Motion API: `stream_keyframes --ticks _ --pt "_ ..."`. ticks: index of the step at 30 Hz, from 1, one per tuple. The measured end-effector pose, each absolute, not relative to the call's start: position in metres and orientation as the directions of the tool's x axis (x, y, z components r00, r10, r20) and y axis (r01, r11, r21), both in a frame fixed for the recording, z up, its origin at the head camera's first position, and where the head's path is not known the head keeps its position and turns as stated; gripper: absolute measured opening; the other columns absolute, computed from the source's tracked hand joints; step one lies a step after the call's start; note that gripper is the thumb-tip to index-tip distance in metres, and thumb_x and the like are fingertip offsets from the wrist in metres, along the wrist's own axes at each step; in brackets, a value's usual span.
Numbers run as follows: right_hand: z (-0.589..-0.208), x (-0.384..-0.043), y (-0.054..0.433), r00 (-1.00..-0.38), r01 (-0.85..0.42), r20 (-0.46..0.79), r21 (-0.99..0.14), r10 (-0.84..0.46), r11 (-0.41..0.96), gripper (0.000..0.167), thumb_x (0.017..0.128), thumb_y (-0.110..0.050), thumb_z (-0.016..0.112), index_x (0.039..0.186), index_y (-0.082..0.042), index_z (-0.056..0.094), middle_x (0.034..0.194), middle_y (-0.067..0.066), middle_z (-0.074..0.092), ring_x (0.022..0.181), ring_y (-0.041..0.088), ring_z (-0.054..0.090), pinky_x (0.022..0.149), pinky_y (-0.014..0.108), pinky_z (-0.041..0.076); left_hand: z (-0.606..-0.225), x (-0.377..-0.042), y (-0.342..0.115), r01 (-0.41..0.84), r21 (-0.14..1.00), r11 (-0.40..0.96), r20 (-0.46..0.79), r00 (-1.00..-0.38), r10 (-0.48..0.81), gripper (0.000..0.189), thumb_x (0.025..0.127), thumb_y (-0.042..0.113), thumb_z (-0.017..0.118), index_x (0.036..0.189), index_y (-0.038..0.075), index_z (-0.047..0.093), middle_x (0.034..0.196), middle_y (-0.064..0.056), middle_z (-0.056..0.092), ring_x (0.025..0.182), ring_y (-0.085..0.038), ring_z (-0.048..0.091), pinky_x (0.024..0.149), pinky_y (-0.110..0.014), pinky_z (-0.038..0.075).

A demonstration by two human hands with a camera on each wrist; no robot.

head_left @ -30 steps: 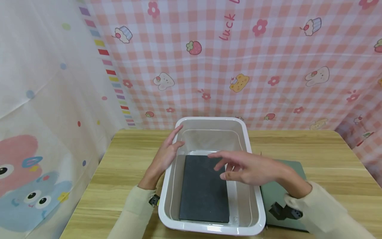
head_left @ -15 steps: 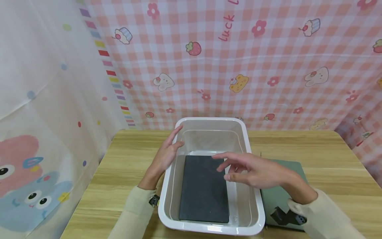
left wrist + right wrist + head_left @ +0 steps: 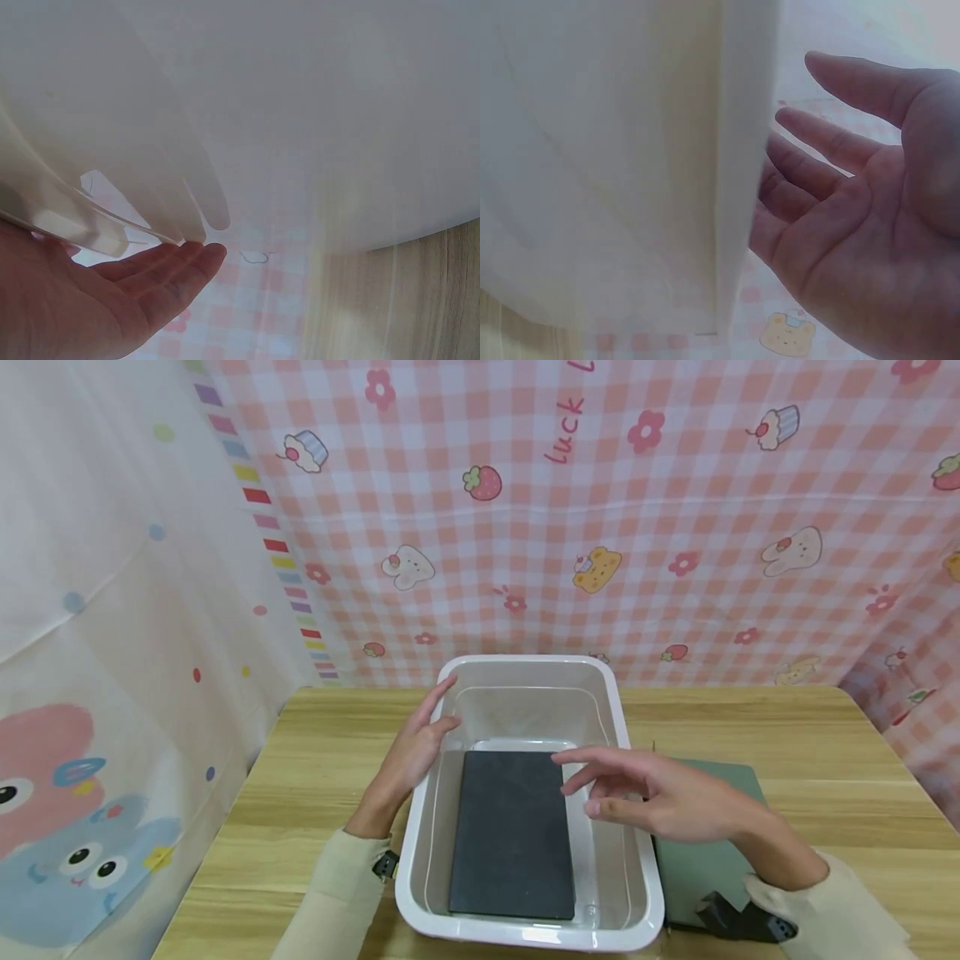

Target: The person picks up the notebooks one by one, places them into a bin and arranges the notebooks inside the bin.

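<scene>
A white plastic storage bin stands on the table. Flat on its floor, toward the near left, lies a dark rectangular notebook. My left hand holds the bin's left rim, thumb over the inner side. In the left wrist view the fingers reach under the rim against the outer wall. My right hand hovers over the bin's right rim, fingers loosely bent and spread, with nothing in them. The right wrist view shows its palm beside the bin wall.
A green notebook lies on the wooden table right of the bin, partly under my right forearm. A pink checked cloth hangs behind the table, and a white printed cloth hangs at the left.
My right hand has drifted to the right and slightly toward me, from over the dark notebook to the bin's right rim. The left hand and both notebooks stay put.
</scene>
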State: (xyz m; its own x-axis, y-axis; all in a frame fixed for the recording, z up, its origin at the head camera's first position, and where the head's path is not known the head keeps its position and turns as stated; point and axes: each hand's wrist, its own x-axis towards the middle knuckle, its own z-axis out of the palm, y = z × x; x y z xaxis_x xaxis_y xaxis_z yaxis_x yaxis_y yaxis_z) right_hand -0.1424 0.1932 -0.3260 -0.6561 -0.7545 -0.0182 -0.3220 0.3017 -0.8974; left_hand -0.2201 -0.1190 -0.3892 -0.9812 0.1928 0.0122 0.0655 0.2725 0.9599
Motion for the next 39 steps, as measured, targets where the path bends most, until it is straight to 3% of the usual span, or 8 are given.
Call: stream_keyframes --ticks 5,12,19,39 --pt "-0.325 -0.138 0.203 -0.658 -0.349 0.056 -0.906 -0.751 0.238 0.051 0.101 -0.011 0.056 0.149 -0.013 0.042 0.128 0.01 0.062 0.112 0.013 0.062 0.089 0.03 0.054 -0.388 -0.219 -0.119 0.066 0.96 0.272 0.013 -0.981 0.191 0.057 0.099 0.019 0.049 0.154 0.03 0.035 0.158 -0.002 0.035 0.138 -0.027 0.039 0.11 -0.049 0.035" --pt "-0.322 -0.134 0.217 -0.684 -0.401 0.099 -0.878 -0.722 0.259 0.049 0.1 -0.009 0.057 0.146 -0.018 0.046 0.128 0.005 0.062 0.108 0.014 0.063 0.084 0.03 0.055 -0.388 -0.219 -0.118 0.064 0.959 0.275 0.011 -0.982 0.19 0.057 0.1 0.018 0.05 0.154 0.029 0.035 0.157 -0.002 0.035 0.138 -0.026 0.039 0.11 -0.048 0.035" --pt "-0.321 -0.129 0.23 -0.687 -0.466 0.187 -0.855 -0.702 0.228 0.05 0.098 0.001 0.055 0.145 -0.014 0.048 0.128 0.004 0.064 0.105 0.014 0.064 0.082 0.03 0.056 -0.388 -0.218 -0.119 0.057 0.96 0.273 0.005 -0.982 0.189 0.058 0.099 0.018 0.049 0.154 0.03 0.035 0.157 -0.003 0.037 0.137 -0.028 0.041 0.109 -0.051 0.037" --pt "-0.342 -0.135 0.264 -0.7 -0.419 0.213 -0.895 -0.682 0.151 0.052 0.097 0.013 0.048 0.147 0.0 0.041 0.13 0.012 0.061 0.107 0.017 0.065 0.09 0.026 0.054 -0.389 -0.219 -0.12 0.081 0.953 0.294 0.022 -0.98 0.198 0.058 0.099 0.019 0.049 0.154 0.029 0.034 0.159 0.0 0.034 0.14 -0.025 0.037 0.113 -0.051 0.031"
